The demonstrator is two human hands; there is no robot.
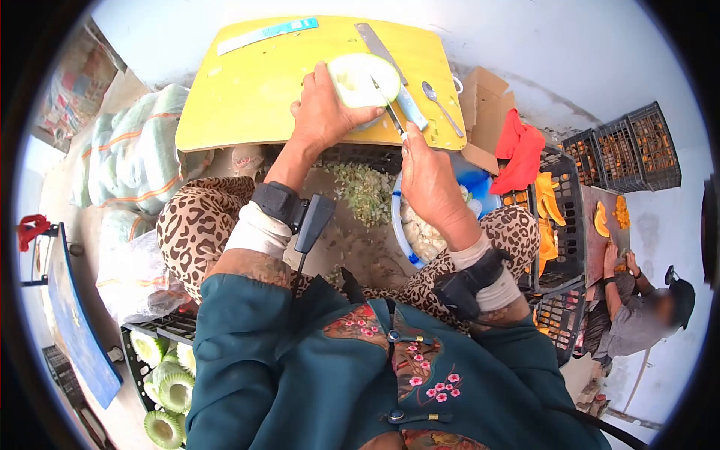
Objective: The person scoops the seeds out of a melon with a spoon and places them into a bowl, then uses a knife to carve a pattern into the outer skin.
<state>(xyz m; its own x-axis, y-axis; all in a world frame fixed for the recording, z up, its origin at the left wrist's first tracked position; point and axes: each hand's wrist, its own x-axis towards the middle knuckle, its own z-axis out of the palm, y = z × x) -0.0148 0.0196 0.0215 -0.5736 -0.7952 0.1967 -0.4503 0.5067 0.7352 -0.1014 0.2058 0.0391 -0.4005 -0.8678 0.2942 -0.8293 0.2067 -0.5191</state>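
Note:
My left hand [324, 112] grips the left side of a pale green melon piece [352, 71], a gourd-like chunk with whitish flesh, above the front part of a yellow table [255, 97]. My right hand [433, 180] is closed around the handle of a thin knife [390, 111], its blade against the cut face of the melon. To the right of the melon lies a wide-bladed knife [381, 52] with a light blue handle. A spoon [442, 109] rests near the table's right edge. Another blue-handled knife [268, 35] lies at the back left.
Between my knees, peelings [364, 193] cover the floor beside a blue-rimmed tub [397, 225] of pale chunks. Stuffed sacks [139, 150] stand left; a crate [135, 375] holds hollowed green pieces. At right are a cardboard box [484, 105], red cloth [517, 150], crates [626, 150] and a co-worker [637, 315].

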